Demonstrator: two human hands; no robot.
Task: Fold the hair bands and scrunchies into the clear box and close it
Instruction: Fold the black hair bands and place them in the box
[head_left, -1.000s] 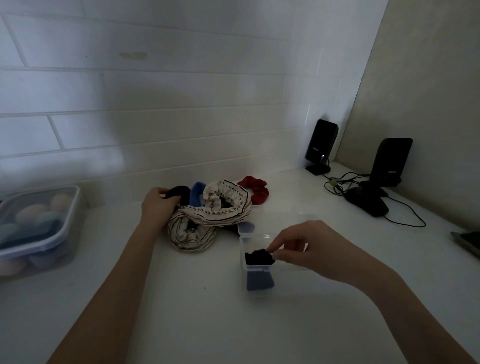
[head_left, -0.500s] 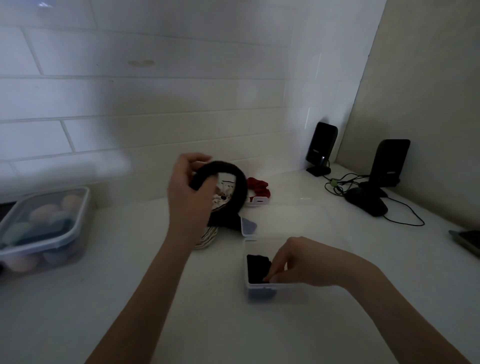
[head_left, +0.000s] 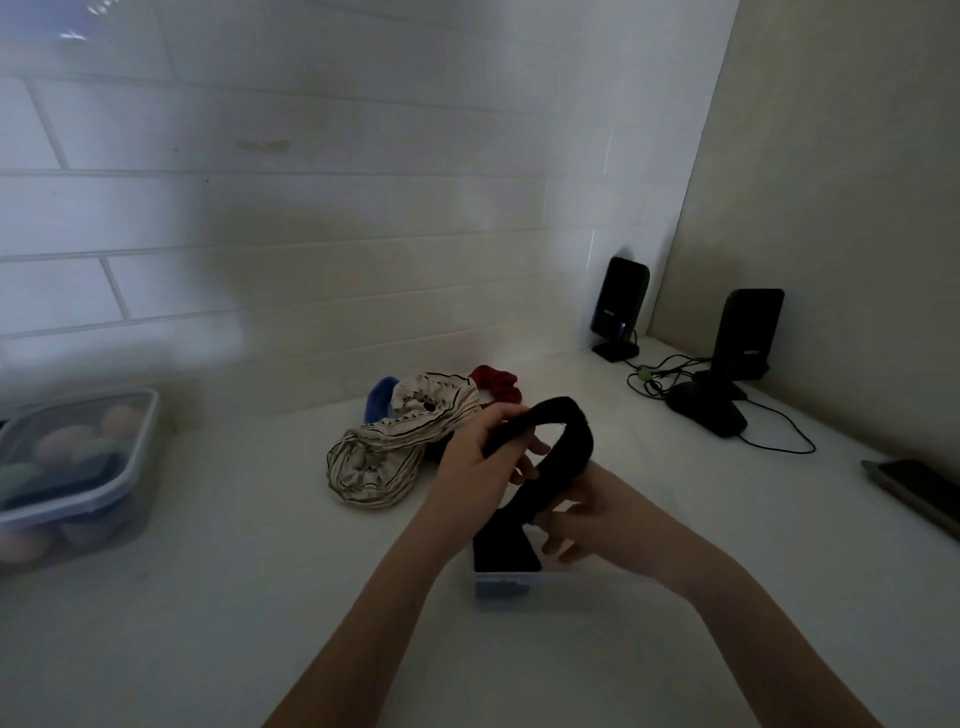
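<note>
Both hands, left hand (head_left: 470, 470) and right hand (head_left: 597, 512), gripping the soft, light, bendy black hair band (head_left: 558, 441) just above the clear box (head_left: 519, 584) on the counter (head_left: 234, 597), probably best pinched at both ends for folding.

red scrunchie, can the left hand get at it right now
Probably not yet: the left hand and the right hand both hold the black band, though the path to the red scrunchie looks open.
</note>
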